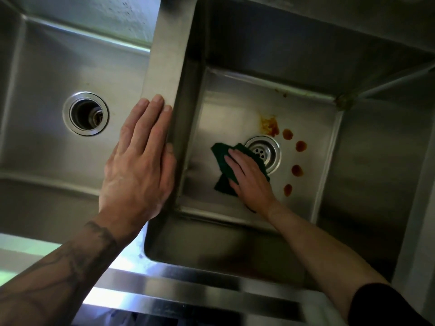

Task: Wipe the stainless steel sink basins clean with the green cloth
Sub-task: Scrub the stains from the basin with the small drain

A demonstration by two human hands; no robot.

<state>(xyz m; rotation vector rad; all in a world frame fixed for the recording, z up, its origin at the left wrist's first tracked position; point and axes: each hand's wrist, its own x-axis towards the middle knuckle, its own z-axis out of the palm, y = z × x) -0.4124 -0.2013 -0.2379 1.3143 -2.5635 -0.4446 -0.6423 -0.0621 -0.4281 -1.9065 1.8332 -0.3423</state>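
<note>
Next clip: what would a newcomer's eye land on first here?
The reddish-brown stains stand out, dotted in an arc beyond and right of the drain on the floor of the right basin. Beside them the right hand presses the green cloth flat, partly over the drain. The left hand rests flat on the divider between the basins.

Dark green cloth (220,150), silver-grey brushed steel seen across both sink basins (226,107), orange-brown spots (287,134) dotted over the right floor, dark inked pattern on the left forearm (98,234), black sleeve (376,304) at right.
</note>
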